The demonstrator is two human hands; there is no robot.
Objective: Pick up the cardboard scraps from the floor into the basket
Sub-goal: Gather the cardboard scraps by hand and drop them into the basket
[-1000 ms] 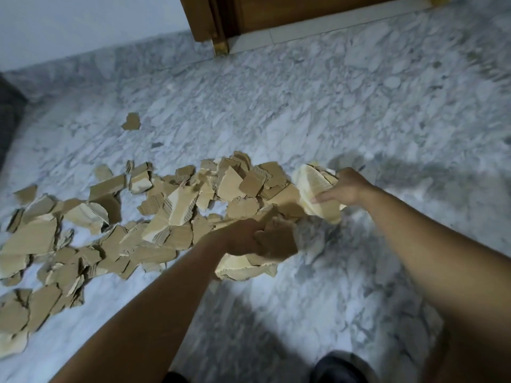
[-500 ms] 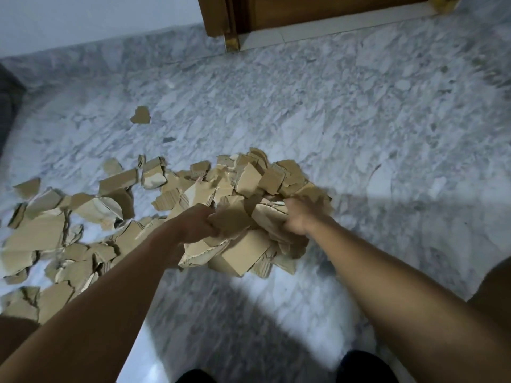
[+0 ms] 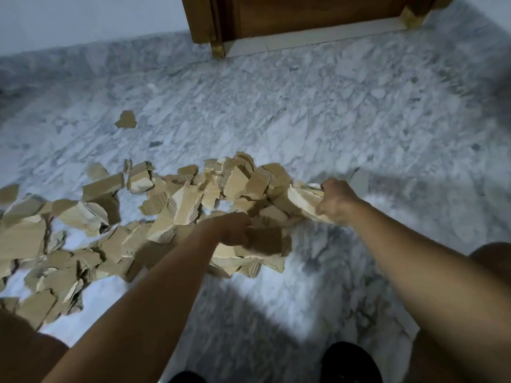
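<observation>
Cardboard scraps [image 3: 91,189], torn, brown and pale, lie strewn on the grey-white marble floor [image 3: 331,120] in a band from the left edge to mid-frame, heaped thickest toward its right end. A lone scrap [image 3: 125,120] lies apart, farther up the floor. The left hand [image 3: 232,230] has its fingers curled round a bundle of scraps [image 3: 265,244] at the near edge of the heap; whether the bundle is clear of the floor cannot be told. The right hand [image 3: 336,201] is clenched on a pale scrap [image 3: 304,197] at the heap's right end. At top, a wooden door [image 3: 304,15] stands above a pale threshold strip [image 3: 318,40]. At bottom right, a black shoe [image 3: 351,360].
</observation>
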